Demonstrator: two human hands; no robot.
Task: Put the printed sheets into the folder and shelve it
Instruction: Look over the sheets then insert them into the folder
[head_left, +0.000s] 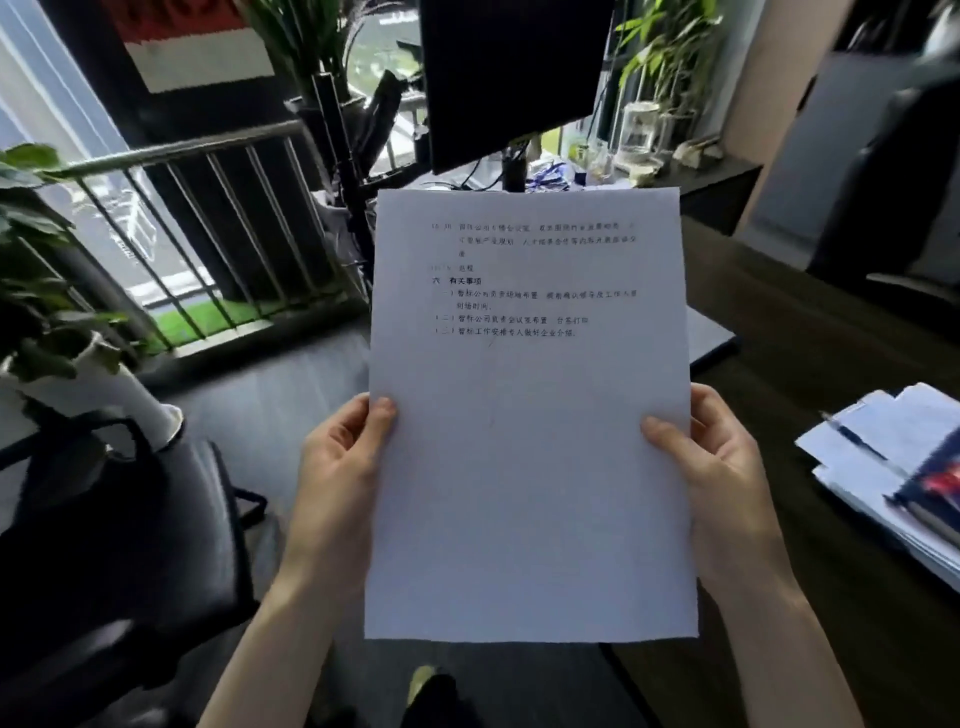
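Two bare hands hold the printed sheets (530, 415) upright in mid-air beside a dark desk (810, 374); the left hand (337, 467) pinches the left edge, the right hand (711, 457) the right, thumbs on the front; lines of text fill the upper half of the top page; no folder can be clearly made out, though a thin grey slab (709, 335) lies behind the paper; squaring the edges before sliding them in would likely help; loose papers (883, 447) lie at right.
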